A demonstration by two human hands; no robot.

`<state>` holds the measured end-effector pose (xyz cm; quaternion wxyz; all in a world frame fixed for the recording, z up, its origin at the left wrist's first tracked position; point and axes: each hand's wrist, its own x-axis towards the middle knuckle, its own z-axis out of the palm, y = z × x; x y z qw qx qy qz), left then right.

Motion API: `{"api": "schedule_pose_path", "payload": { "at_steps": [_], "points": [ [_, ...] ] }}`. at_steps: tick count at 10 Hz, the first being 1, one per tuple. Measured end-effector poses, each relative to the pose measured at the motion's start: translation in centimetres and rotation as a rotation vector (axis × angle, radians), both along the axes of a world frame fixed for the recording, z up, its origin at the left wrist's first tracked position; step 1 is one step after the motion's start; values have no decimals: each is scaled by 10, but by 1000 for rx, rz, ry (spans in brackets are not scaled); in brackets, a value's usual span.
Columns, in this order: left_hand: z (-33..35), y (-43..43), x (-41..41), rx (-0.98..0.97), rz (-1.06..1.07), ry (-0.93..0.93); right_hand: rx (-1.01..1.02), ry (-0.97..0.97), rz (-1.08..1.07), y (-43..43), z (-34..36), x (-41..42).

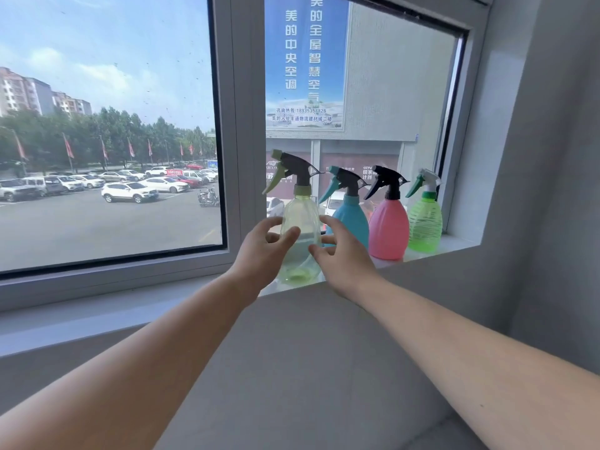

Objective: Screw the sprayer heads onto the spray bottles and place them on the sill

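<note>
A clear pale-green spray bottle (300,216) stands upright on the white sill (457,243), with a grey and green sprayer head (297,172) on its neck. My left hand (259,251) is at its left side, fingers spread and the thumb lying across the front. On the bottle's right is my right hand (344,254), fingers loosely apart and the fingertips at the bottle's edge. Neither hand is closed around it. To the right stand a teal bottle (352,219), a pink bottle (388,228) and a ribbed green bottle (425,222), each with a sprayer head on.
The window frame post (246,125) rises just behind the clear bottle, with glass on both sides. A grey wall (535,157) closes the sill at the right. A grey ledge (308,352) lies under my forearms. The sill runs on to the left.
</note>
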<state>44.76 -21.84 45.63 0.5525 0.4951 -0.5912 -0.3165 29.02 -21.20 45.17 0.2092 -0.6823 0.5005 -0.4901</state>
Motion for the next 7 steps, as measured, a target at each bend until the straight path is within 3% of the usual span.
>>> {"api": "schedule_pose_path", "payload": {
  "at_steps": [7],
  "points": [
    [-9,-15,14,-1,38,-53,63,89,-83,-14,1,2]
  ]
}}
